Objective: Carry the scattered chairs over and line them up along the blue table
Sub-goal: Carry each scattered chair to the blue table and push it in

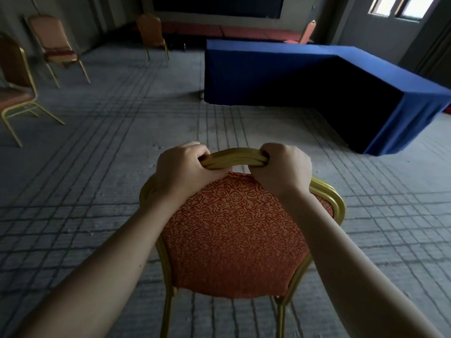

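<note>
Both hands clench the gold top rail [231, 157] of a banquet chair [234, 230] with swirl-patterned red-orange upholstery, near centre: left hand [181, 167] on the rail's left end, right hand [280, 167] on its right. The L-shaped blue table [268, 67] stands far right, well apart. 3 matching chairs [56, 45] stand far left on the grey carpet [122, 123]; 1 more chair [308, 32] sits behind the table.

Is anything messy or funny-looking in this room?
Yes. On the left, a near chair, a second chair and a far chair stand scattered, turned different ways, away from the blue table. The left hand and right hand grip the held chair, also not there yet.
</note>
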`<state>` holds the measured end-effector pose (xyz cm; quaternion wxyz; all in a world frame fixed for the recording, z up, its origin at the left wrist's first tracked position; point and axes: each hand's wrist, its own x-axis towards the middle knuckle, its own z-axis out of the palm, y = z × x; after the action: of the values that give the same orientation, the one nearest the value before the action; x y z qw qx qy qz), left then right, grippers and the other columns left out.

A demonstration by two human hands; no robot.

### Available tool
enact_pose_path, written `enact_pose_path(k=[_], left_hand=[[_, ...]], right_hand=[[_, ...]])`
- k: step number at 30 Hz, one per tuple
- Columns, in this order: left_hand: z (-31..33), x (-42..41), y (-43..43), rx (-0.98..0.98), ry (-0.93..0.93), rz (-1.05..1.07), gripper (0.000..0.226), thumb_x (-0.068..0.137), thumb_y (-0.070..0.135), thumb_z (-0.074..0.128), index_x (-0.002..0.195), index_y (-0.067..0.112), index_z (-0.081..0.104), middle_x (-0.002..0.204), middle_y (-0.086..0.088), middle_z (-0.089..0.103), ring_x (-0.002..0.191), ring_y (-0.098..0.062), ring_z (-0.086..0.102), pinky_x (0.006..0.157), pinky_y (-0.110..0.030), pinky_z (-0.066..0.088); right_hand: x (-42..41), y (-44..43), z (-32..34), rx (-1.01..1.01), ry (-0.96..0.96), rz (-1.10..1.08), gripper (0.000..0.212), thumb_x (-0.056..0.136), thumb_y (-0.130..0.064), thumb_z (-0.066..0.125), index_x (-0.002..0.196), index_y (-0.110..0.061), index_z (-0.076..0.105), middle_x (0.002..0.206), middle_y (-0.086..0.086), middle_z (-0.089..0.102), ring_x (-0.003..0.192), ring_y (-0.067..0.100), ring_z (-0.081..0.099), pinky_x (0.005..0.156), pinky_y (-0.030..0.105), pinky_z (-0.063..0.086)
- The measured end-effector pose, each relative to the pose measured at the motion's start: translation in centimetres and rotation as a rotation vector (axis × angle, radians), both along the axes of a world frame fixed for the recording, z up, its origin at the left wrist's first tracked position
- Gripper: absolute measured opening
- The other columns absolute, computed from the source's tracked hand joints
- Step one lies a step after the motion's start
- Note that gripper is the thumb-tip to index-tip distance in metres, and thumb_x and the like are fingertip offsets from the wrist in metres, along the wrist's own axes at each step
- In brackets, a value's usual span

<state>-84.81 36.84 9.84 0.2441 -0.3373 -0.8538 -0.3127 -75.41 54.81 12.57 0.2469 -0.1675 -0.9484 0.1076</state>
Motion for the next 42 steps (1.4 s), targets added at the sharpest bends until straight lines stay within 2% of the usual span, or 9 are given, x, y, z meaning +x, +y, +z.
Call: enact_pose_path(k=[4, 10, 18, 26, 30, 34, 42], left_hand=[[1.1, -6.8, 0.8, 0.021, 0.051, 0.061, 0.048, 0.067, 0.065, 0.070, 0.054, 0.021, 0.053, 0.057, 0.008, 0.049, 0.051, -0.008, 0.049, 0.044, -0.033, 0.038], [2.1, -20.4, 3.5, 0.028, 0.119, 0.202, 0.045, 0.064, 0.065, 0.071, 0.056, 0.022, 0.059, 0.059, 0.010, 0.052, 0.053, -0.006, 0.053, 0.045, -0.031, 0.041], [2.1, -38.9, 4.8, 0.052, 0.140, 0.288, 0.045, 0.065, 0.064, 0.072, 0.058, 0.020, 0.063, 0.061, 0.007, 0.057, 0.053, -0.008, 0.055, 0.046, -0.033, 0.042], [1.5, -62.0, 4.6, 0.030, 0.111, 0.361, 0.045, 0.063, 0.067, 0.072, 0.059, 0.023, 0.065, 0.062, 0.011, 0.058, 0.057, -0.005, 0.058, 0.049, -0.029, 0.045], [2.1, -73.6, 5.2, -0.004, 0.135, 0.358, 0.048, 0.061, 0.071, 0.070, 0.058, 0.023, 0.063, 0.061, 0.011, 0.057, 0.057, -0.008, 0.059, 0.049, -0.026, 0.039], [2.7, -84.4, 6.6, -0.060, 0.119, 0.363, 0.049, 0.061, 0.075, 0.066, 0.060, 0.025, 0.062, 0.061, 0.013, 0.052, 0.057, -0.007, 0.056, 0.048, -0.024, 0.034], [2.3, -108.0, 10.7, -0.060, 0.143, 0.409, 0.049, 0.062, 0.072, 0.065, 0.063, 0.023, 0.068, 0.065, 0.010, 0.061, 0.059, -0.005, 0.058, 0.049, -0.028, 0.044]], right_hand=[[-7.3, 1.2, 1.0, 0.037, 0.057, 0.029, 0.016, 0.070, -0.031, 0.066, 0.065, -0.018, 0.059, 0.054, -0.005, 0.049, 0.054, 0.018, 0.048, 0.046, 0.021, 0.026], [-22.2, 4.5, 2.1, 0.051, 0.112, 0.125, 0.018, 0.070, -0.032, 0.065, 0.062, -0.019, 0.055, 0.056, -0.005, 0.050, 0.055, 0.019, 0.048, 0.049, 0.026, 0.027], [-43.1, 7.1, 2.4, 0.078, 0.077, 0.267, 0.016, 0.072, -0.032, 0.062, 0.064, -0.019, 0.056, 0.057, -0.006, 0.053, 0.054, 0.017, 0.050, 0.049, 0.027, 0.032], [-67.7, 7.1, 1.4, 0.054, 0.067, 0.351, 0.016, 0.073, -0.033, 0.062, 0.066, -0.020, 0.060, 0.059, -0.004, 0.058, 0.055, 0.021, 0.055, 0.051, 0.030, 0.046], [-78.8, 7.7, 1.5, 0.014, 0.048, 0.326, 0.015, 0.073, -0.034, 0.064, 0.068, -0.020, 0.063, 0.062, -0.003, 0.061, 0.059, 0.021, 0.056, 0.054, 0.031, 0.048], [-89.5, 9.0, 1.5, -0.012, 0.078, 0.322, 0.017, 0.071, -0.033, 0.067, 0.064, -0.019, 0.060, 0.059, -0.004, 0.058, 0.056, 0.021, 0.055, 0.052, 0.032, 0.047], [-114.5, 13.5, 0.7, 0.013, 0.120, 0.363, 0.021, 0.070, -0.034, 0.068, 0.061, -0.018, 0.059, 0.053, -0.005, 0.054, 0.050, 0.016, 0.052, 0.045, 0.027, 0.042]])
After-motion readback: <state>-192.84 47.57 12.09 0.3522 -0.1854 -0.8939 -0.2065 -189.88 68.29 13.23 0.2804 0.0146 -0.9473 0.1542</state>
